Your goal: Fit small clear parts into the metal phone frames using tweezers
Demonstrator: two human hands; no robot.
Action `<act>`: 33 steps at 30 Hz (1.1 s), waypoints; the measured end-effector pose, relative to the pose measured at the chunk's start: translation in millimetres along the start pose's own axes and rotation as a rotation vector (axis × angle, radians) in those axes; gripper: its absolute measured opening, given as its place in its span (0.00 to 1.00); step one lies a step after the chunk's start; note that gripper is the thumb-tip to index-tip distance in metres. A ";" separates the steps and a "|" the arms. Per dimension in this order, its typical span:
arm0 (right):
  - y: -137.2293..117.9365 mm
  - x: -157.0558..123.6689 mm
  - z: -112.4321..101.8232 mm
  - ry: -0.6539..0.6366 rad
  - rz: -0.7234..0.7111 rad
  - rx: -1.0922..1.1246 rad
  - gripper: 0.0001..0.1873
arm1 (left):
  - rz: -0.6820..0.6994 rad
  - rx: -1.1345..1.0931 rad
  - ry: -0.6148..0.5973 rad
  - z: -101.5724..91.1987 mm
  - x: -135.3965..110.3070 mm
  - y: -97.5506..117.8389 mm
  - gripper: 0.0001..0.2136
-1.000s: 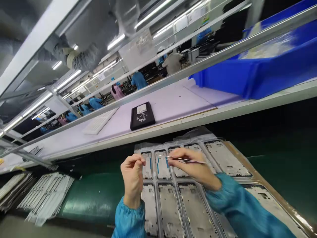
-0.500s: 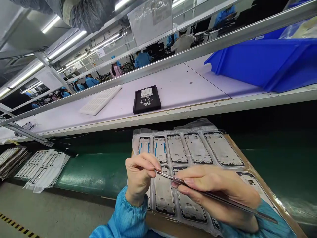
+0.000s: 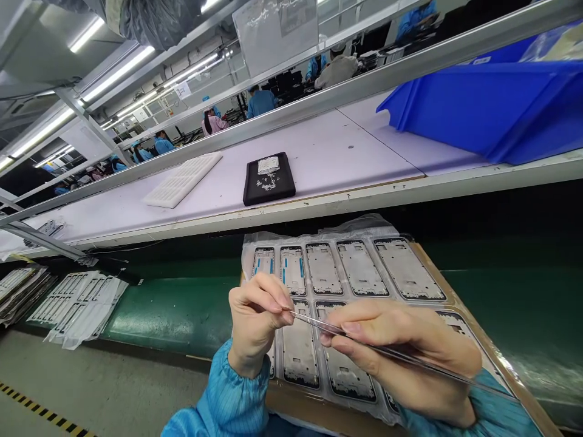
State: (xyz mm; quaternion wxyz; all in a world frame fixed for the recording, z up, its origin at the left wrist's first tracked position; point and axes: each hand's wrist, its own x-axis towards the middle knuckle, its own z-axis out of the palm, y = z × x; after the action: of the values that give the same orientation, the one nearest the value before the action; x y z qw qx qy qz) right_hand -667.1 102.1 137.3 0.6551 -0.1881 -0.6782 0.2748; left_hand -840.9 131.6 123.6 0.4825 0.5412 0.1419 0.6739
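Observation:
My right hand [image 3: 405, 352] is closed around a pair of metal tweezers [image 3: 423, 361], whose tip points left. The thumb and fingers of my left hand [image 3: 259, 318] pinch together at that tip; whatever sits between them is too small to make out. Both hands are above a tray of phone frames [image 3: 407, 267], grey metal with dark edges, laid in rows on clear plastic film. Two frames at the back left carry blue strips [image 3: 294, 273]. My hands hide part of the front row.
On the shelf [image 3: 319, 145] are a black tray [image 3: 268, 191] with small pale parts, a white slotted tray [image 3: 184, 179] and a blue bin [image 3: 483, 112]. Stacked frame sheets [image 3: 82, 303] lie left on the green surface [image 3: 177, 315]. People in blue work in the background.
The tweezers' tip has shifted slightly right and their rear end has swung a little right. Both hands keep nearly the same pose. The whole view has tilted slightly.

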 end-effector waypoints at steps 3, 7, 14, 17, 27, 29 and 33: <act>1.5 -1.9 0.3 0.004 0.019 0.018 0.15 | -0.004 -0.009 0.010 0.2 -1.1 -1.7 0.09; 2.6 -3.4 0.2 0.014 0.015 0.018 0.15 | -0.011 -0.024 0.014 0.7 -3.2 -4.1 0.10; 3.3 -5.1 3.2 0.020 -0.005 -0.025 0.12 | -0.103 -0.130 0.030 2.9 -8.6 -8.0 0.08; 1.7 -6.3 4.3 0.013 -0.008 -0.035 0.11 | -0.126 -0.141 0.038 3.6 -10.4 -8.0 0.07; 3.0 -12.8 12.9 0.082 -0.033 -0.020 0.12 | -0.181 -0.154 0.102 7.6 -12.8 -6.1 0.08; 6.9 -15.1 15.5 0.102 -0.045 -0.028 0.11 | -0.207 -0.171 0.122 8.6 -13.1 -5.5 0.08; 17.1 -19.7 18.3 0.115 -0.081 -0.106 0.12 | -0.390 -0.282 0.186 10.6 -15.5 -6.1 0.09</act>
State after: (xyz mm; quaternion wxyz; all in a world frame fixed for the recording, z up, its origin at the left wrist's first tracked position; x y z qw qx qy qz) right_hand -685.7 101.0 111.5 0.6927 -0.2105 -0.6602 0.2003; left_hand -829.5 118.6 114.0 0.6591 0.3664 0.1920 0.6281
